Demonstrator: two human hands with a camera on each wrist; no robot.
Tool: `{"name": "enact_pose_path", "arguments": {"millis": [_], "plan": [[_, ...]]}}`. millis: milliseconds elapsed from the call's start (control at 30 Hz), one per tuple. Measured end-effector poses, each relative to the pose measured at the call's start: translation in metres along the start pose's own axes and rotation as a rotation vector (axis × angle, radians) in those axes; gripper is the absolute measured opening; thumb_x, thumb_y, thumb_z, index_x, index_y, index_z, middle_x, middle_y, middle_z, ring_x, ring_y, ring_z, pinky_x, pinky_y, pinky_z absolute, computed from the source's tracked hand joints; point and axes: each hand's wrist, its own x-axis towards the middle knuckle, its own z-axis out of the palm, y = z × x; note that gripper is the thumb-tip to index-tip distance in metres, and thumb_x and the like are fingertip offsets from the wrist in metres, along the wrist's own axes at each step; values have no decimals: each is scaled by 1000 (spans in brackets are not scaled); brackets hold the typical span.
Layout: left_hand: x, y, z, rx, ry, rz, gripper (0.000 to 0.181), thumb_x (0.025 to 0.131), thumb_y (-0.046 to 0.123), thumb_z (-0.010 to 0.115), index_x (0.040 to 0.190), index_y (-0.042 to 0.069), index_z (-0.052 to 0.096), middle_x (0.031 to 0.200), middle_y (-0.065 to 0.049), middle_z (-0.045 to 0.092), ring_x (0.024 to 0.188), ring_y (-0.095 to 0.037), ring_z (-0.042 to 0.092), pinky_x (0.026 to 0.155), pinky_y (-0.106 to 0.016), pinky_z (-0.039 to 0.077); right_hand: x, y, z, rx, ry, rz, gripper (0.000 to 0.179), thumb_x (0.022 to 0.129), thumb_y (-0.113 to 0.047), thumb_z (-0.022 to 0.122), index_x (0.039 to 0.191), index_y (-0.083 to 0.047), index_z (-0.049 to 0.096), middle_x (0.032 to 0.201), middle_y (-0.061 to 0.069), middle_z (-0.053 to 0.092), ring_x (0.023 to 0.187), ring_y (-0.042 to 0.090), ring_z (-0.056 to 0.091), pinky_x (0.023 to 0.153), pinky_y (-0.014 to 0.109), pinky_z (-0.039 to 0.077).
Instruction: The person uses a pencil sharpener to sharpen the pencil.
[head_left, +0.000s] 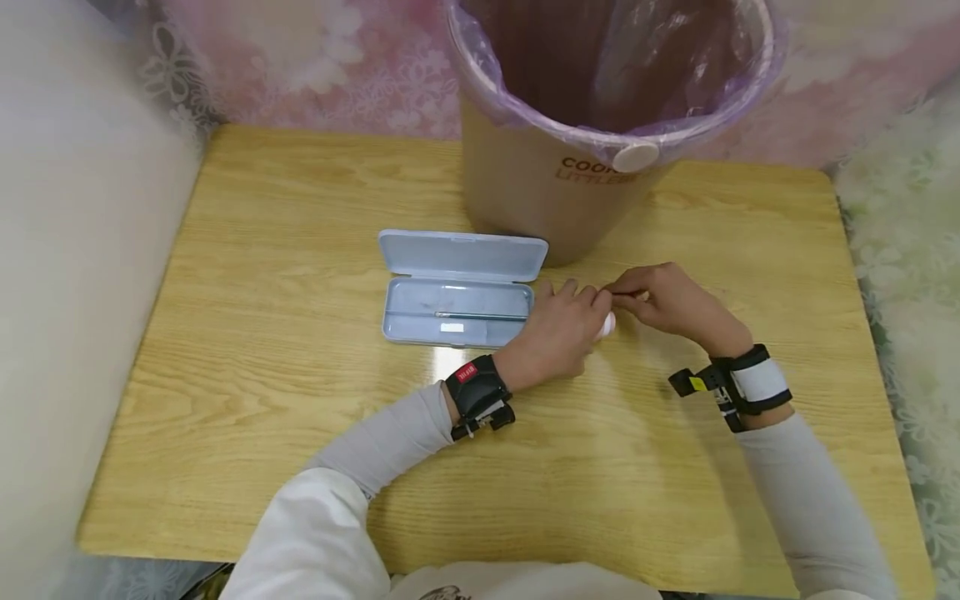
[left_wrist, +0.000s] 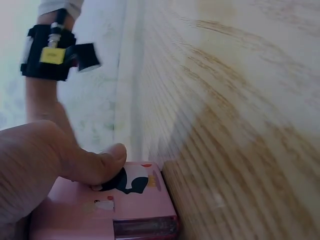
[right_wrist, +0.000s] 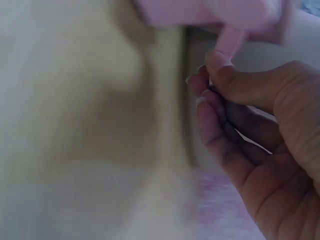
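My left hand point(head_left: 558, 329) grips a pink crank pencil sharpener point(left_wrist: 75, 215) printed with a penguin, thumb across its top; a dark window shows on one side in the left wrist view. In the head view that hand mostly covers the sharpener. On the other side, my right hand point(head_left: 667, 304) pinches the sharpener's small pink crank arm point(right_wrist: 232, 42) between thumb and fingers, just below a round pink hub. Left of the hands lies a pale blue pencil case point(head_left: 465, 254) with its lid up. A dark green pencil point(head_left: 480, 316) rests inside, its right end hidden behind my left hand.
Behind the pencil case stands a tall beige bin point(head_left: 517, 183), lined with a purple bag and overlapping the lid's right corner in the head view. The wooden table point(head_left: 285, 333) meets flower-patterned coverings point(head_left: 322, 67) at the back and right.
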Motion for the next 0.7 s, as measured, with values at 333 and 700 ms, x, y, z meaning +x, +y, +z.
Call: {"name": "enact_pose_path", "arguments": {"millis": [333, 700], "plan": [[1, 2, -7, 16, -25, -34, 54, 84, 39, 74, 128, 14, 54, 115, 4, 65, 102, -19, 61, 81, -35, 47, -55, -44, 22, 36, 51, -31, 21, 82, 3, 79, 100, -8, 80, 92, 1, 77, 75, 8, 67, 62, 29, 54], [2, 5, 0, 18, 4, 9, 54, 91, 37, 69, 138, 14, 53, 118, 4, 67, 103, -19, 61, 81, -35, 48, -30, -38, -22, -61, 178, -58, 25, 82, 7, 78, 105, -3, 78, 94, 8, 76, 80, 18, 69, 68, 19, 47]]}}
